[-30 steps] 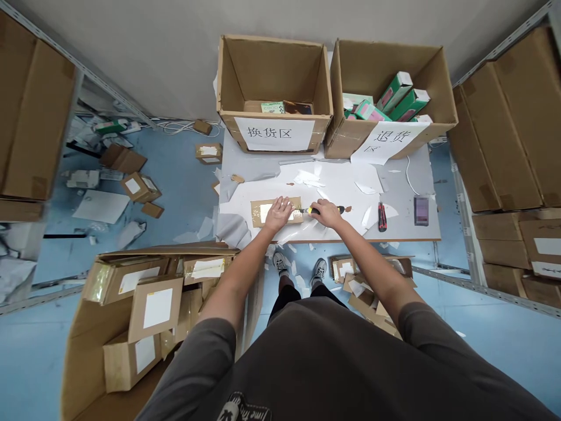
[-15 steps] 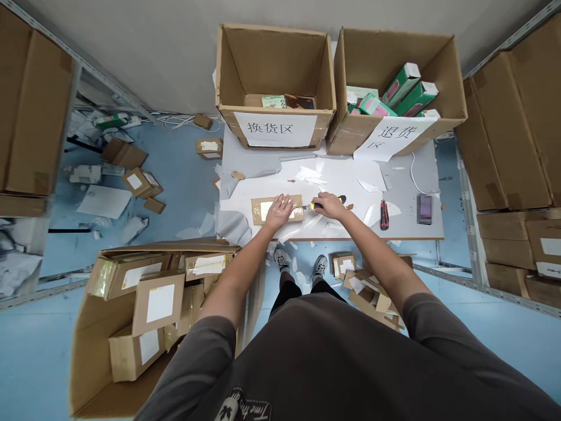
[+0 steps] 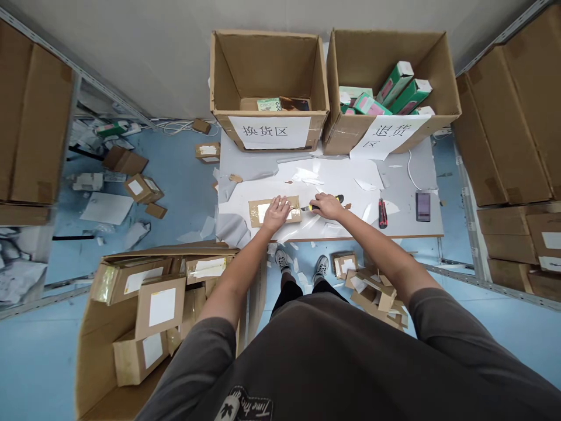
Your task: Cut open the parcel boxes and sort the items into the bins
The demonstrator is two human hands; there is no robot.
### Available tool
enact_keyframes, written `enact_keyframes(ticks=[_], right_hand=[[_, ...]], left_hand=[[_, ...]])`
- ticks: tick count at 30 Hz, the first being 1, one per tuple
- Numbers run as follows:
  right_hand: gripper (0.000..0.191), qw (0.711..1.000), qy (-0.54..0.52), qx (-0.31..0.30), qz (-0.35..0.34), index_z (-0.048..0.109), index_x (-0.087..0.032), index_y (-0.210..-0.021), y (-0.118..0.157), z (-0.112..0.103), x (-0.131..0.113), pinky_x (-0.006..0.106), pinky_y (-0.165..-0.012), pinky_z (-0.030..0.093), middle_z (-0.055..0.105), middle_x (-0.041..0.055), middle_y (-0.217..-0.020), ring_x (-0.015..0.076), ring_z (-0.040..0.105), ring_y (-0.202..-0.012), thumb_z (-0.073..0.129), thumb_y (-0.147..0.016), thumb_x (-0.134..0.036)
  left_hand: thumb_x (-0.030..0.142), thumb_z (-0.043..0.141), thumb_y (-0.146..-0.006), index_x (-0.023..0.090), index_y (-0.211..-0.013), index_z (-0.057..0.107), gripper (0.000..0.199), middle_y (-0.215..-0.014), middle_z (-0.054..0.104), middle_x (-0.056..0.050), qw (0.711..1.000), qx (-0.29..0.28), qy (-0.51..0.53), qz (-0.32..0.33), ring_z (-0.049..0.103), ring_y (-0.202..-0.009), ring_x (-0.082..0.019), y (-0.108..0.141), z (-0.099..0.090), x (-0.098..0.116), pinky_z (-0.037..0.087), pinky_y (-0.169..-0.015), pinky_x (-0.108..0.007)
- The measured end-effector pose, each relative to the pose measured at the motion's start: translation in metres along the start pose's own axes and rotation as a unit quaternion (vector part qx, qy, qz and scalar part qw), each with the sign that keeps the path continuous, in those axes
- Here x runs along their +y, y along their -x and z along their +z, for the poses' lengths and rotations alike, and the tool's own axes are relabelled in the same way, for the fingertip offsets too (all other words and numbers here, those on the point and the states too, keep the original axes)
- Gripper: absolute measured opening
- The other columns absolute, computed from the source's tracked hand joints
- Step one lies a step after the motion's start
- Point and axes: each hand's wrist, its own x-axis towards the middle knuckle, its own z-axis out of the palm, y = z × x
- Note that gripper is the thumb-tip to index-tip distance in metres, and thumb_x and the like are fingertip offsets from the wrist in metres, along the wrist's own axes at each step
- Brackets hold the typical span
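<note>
A small taped cardboard box (image 3: 256, 215) with a white label lies flat near the front edge of the table (image 3: 412, 175). My left hand (image 3: 277, 214) rests on top of it, fingers stretched out and pressing down. In my right hand (image 3: 326, 206) is a yellow and black utility knife (image 3: 339, 199), its handle wrapped by my fingers. The blade points left and meets the right end of the box; how deep the tip sits cannot be made out.
Two large open cartons, the left carton (image 3: 269, 70) and the right carton (image 3: 390, 49), stand at the table's back. A red and black cutter (image 3: 383, 214) and a phone (image 3: 423, 207) lie to the right. A big carton of parcels (image 3: 99, 345) stands at lower left.
Both hands keep nearly the same place on the box and knife. The whole view has shifted slightly; no thing has been taken up or let go.
</note>
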Motion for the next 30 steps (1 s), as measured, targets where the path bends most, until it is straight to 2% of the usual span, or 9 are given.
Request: enact_keyframes(ticks=[5,9,11,15,18,22,26,28,30], right_hand=[[0.029,0.995,-0.065,0.030,0.062,0.074,-0.022,-0.128,0.013,0.013,0.011,0.039,-0.090,0.046,0.072,0.0150,-0.123,0.0336,0.063,-0.118,0.065,-0.107,-0.039],[0.031,0.981,-0.147,0.070,0.102,0.071,-0.024,-0.130,0.022,0.023,0.015,0.039,-0.091,0.048,0.073,0.0123,-0.124,0.0319,0.065,-0.116,0.061,-0.109,-0.044],[0.030,0.976,-0.172,0.073,0.109,0.071,-0.025,-0.127,0.023,0.030,0.012,0.039,-0.090,0.049,0.073,0.0115,-0.122,0.0321,0.065,-0.116,0.062,-0.107,-0.045],[0.030,0.965,-0.205,0.099,0.130,0.071,-0.025,-0.126,0.021,0.044,0.001,0.040,-0.091,0.051,0.073,0.0119,-0.124,0.0326,0.065,-0.116,0.062,-0.105,-0.045],[0.030,0.960,-0.221,0.108,0.138,0.071,-0.024,-0.124,0.021,0.049,-0.002,0.040,-0.091,0.051,0.074,0.0122,-0.125,0.0322,0.066,-0.114,0.062,-0.105,-0.046],[0.032,0.955,-0.231,0.121,0.141,0.071,-0.024,-0.125,0.023,0.047,-0.002,0.040,-0.093,0.051,0.074,0.0122,-0.125,0.0316,0.066,-0.114,0.059,-0.106,-0.047],[0.035,0.955,-0.234,0.122,0.133,0.070,-0.023,-0.129,0.023,0.044,-0.005,0.040,-0.093,0.051,0.073,0.0126,-0.127,0.0319,0.066,-0.116,0.058,-0.107,-0.047],[0.035,0.955,-0.237,0.124,0.131,0.070,-0.024,-0.130,0.022,0.044,-0.006,0.040,-0.092,0.051,0.074,0.0125,-0.125,0.0323,0.066,-0.115,0.058,-0.107,-0.047],[0.035,0.956,-0.233,0.125,0.130,0.071,-0.024,-0.130,0.023,0.044,-0.007,0.040,-0.092,0.051,0.073,0.0125,-0.124,0.0323,0.065,-0.115,0.058,-0.107,-0.048]], left_hand=[[0.039,0.048,-0.113,0.020,-0.130,0.075,0.037,-0.156,0.067,-0.018,1.000,-0.014,0.006,-0.011,0.052,-0.158,-0.035,-0.001,-0.006,0.006,0.038,-0.134,-0.067],[0.042,0.048,-0.112,0.021,-0.135,0.072,0.040,-0.161,0.063,-0.017,0.999,-0.043,0.004,-0.032,0.050,-0.159,-0.034,-0.008,-0.020,0.011,0.032,-0.137,-0.066],[0.048,0.055,-0.109,0.020,-0.144,0.068,0.046,-0.165,0.059,-0.017,0.997,-0.073,-0.002,-0.037,0.046,-0.161,-0.037,-0.013,-0.030,0.014,0.026,-0.138,-0.066],[0.063,0.079,-0.091,0.023,-0.154,0.061,0.077,-0.177,0.042,-0.017,0.984,-0.177,-0.030,-0.013,0.028,-0.168,-0.048,-0.021,-0.048,0.023,0.016,-0.137,-0.073],[0.055,0.087,-0.087,0.026,-0.152,0.063,0.075,-0.180,0.035,-0.017,0.976,-0.212,-0.056,0.001,0.023,-0.169,-0.049,-0.018,-0.052,0.031,0.015,-0.135,-0.077],[0.045,0.085,-0.092,0.024,-0.140,0.071,0.055,-0.175,0.045,-0.017,0.984,-0.171,-0.042,0.016,0.030,-0.168,-0.044,-0.010,-0.042,0.037,0.024,-0.136,-0.069],[0.049,0.079,-0.097,0.020,-0.122,0.076,0.038,-0.161,0.061,-0.019,0.994,-0.100,0.018,-0.036,0.046,-0.160,-0.039,-0.012,-0.026,0.033,0.039,-0.132,-0.059],[0.048,0.085,-0.092,0.021,-0.127,0.073,0.046,-0.159,0.063,-0.018,0.994,-0.061,0.037,-0.087,0.049,-0.156,-0.040,-0.017,-0.018,0.030,0.042,-0.129,-0.060],[0.050,0.093,-0.084,0.021,-0.141,0.067,0.069,-0.165,0.058,-0.019,0.989,-0.032,0.043,-0.140,0.043,-0.160,-0.045,-0.020,-0.009,0.027,0.040,-0.129,-0.065]])
